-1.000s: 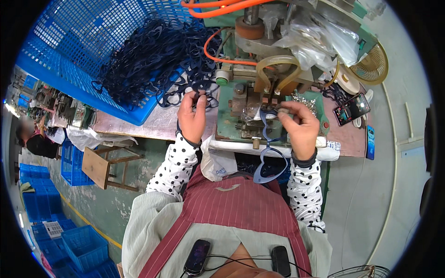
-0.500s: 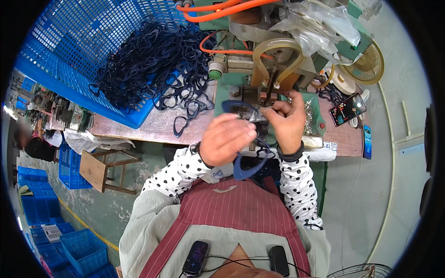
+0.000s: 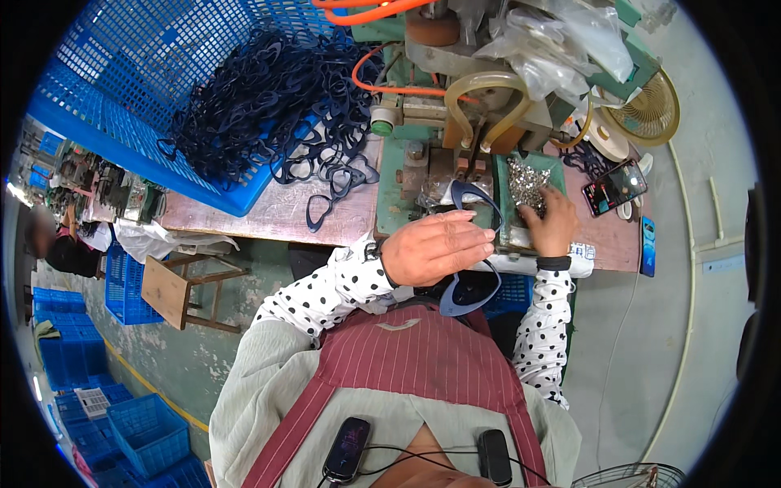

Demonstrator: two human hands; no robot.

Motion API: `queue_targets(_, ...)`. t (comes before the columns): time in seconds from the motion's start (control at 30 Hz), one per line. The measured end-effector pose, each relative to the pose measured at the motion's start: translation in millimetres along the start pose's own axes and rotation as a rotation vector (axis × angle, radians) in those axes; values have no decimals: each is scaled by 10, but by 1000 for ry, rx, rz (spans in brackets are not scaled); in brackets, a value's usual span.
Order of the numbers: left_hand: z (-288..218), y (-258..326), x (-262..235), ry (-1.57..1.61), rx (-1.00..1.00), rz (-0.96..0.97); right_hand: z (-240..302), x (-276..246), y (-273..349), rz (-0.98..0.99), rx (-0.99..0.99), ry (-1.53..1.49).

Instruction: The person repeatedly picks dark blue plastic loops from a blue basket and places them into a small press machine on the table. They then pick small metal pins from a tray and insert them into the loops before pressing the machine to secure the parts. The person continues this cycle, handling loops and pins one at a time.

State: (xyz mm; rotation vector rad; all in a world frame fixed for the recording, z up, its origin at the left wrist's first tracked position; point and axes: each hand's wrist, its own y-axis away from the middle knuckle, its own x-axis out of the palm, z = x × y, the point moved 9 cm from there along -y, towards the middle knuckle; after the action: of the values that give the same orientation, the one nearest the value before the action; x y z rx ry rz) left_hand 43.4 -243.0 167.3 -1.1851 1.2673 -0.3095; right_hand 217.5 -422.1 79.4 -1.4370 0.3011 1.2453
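Green press (image 3: 455,122) and, seemingly, screw tray (image 3: 529,183) flank blue frame (image 3: 472,199).

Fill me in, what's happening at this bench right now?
A person sits at a green bench machine. The left hand holds a dark blue eyeglass frame in front of the machine, while the right hand reaches into a green tray of small metal parts. A heap of dark blue frames spills from a blue crate onto the table.

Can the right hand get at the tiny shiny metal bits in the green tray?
Yes, it looks so: the right hand already rests its fingers in the metal bits in the green tray, with nothing covering them.
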Motion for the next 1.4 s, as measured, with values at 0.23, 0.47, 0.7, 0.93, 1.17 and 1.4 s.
queue_targets(0.23,-21,-3,-9,5,-23,-6,-189,90,39,-127,93,-141)
queue_targets(0.47,251,698,-350,-402,-353,-239,-289,57,96,-160,198,-288)
queue_targets(0.7,1208,1994,-622,-989,-1182,75,-379,121,131,-141,265,-231)
queue_targets(0.93,1387,2294,-681,-780,-1142,343,-397,143,136,-148,226,-204)
queue_targets(1.17,1230,1888,-1151,-627,-1100,227,-98,-112,-14,-184,249,-429)
queue_targets(1.4,474,420,-802,-603,-500,-90,680,-416,-235,40,260,-906)
